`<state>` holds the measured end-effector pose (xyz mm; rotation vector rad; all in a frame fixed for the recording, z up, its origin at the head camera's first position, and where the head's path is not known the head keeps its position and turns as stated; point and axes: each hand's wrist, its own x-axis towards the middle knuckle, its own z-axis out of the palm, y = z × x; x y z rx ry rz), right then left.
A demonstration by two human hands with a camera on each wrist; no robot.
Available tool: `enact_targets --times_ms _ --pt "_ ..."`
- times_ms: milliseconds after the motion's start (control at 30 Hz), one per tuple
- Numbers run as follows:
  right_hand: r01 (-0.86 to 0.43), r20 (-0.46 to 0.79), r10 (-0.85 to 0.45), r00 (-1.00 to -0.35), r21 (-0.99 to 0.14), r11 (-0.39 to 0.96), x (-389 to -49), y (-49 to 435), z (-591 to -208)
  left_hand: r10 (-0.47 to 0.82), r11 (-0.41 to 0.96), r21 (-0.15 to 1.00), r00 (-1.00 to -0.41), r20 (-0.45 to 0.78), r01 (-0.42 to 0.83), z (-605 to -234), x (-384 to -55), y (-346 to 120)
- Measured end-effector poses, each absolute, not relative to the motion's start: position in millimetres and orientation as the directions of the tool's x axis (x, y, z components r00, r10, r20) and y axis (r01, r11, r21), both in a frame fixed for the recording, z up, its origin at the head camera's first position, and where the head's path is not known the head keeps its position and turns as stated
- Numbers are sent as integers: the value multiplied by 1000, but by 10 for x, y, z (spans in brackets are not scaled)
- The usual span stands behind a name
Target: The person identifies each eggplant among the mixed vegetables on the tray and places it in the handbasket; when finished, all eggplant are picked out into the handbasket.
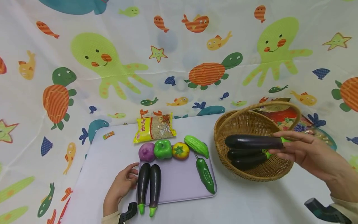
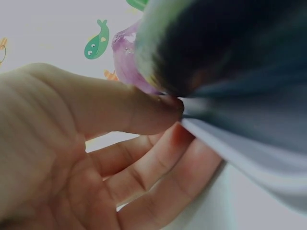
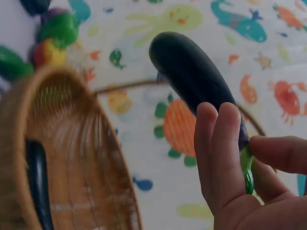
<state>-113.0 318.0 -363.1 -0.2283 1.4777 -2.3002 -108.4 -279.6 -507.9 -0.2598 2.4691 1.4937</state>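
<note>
My right hand (image 1: 316,155) pinches an eggplant (image 1: 251,142) by its green stem end, holding it level above the wicker basket (image 1: 219,149). More dark eggplants (image 1: 247,162) lie inside that basket. At the lilac tray (image 1: 181,183), my left hand (image 1: 121,183) grips the left edge; the left wrist view shows the thumb (image 2: 153,112) on top and fingers underneath. Two eggplants (image 1: 155,183) lie side by side on the tray's left, stems over its near edge. Along the back are a purple onion-like vegetable (image 1: 146,152), a green bell pepper (image 1: 163,149) and a yellow-red tomato (image 1: 180,151).
A pale green bumpy gourd (image 1: 196,146) and a green chili pepper (image 1: 205,175) lie at the tray's right. Behind the tray is a yellow-labelled food bag (image 1: 155,127). A small wrapped packet (image 1: 108,135) lies far left. The basket's handle (image 1: 251,107) arches up behind the held eggplant.
</note>
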Motion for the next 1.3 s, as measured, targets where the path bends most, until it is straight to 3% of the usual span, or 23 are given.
enact_targets --times_ms 367,733,1133,1300 --pt "316 -215 -401 -890 -926 -205 -1785 3202 -3578 -22 462 840 -950 -311 -286 -5096 -1108 -2805" --pt "457 -405 -323 -855 -883 -102 -2222 3100 -3801 -25 465 837 -950 -312 -287 -5100 -1099 -2793" --pt "569 -529 -340 -778 -822 -23 -2324 3168 -4150 -29 461 836 -947 -320 -297 -5112 -1105 -2799" --pt "568 -538 -331 -775 -823 8 -2306 3169 -4243 -28 461 838 -948 -316 -293 -5108 -1110 -2798"
